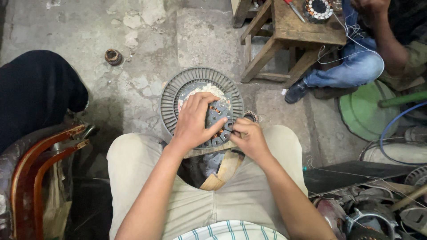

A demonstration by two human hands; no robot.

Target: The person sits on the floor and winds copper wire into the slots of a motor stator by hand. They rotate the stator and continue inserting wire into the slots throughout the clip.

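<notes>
Stator (202, 106), round, grey, finned at the rim, sits between my knees on a wooden stand (224, 171), its face up toward me. Copper windings (216, 109) show in the slots near the centre; a pale patch covers the upper part of the face.

My left hand (193, 121) lies flat across the stator's middle, fingers spread and curled over the windings, pressing rather than gripping. My right hand (249, 137) is at the lower right edge, fingers pinched narrow against the rim. What sits between those fingertips is too small to make out.

Surroundings: rough concrete floor (133, 53) with a small rusty ring (113, 56) lying well apart at upper left. A wooden stool (289, 31) stands beyond, carrying a second stator (318, 9) and a red-handled tool (293, 9). Another person in jeans (351, 66) sits beside it. A red chair frame (40, 164) stands at my left; motor parts (373, 213) are heaped at my right.
</notes>
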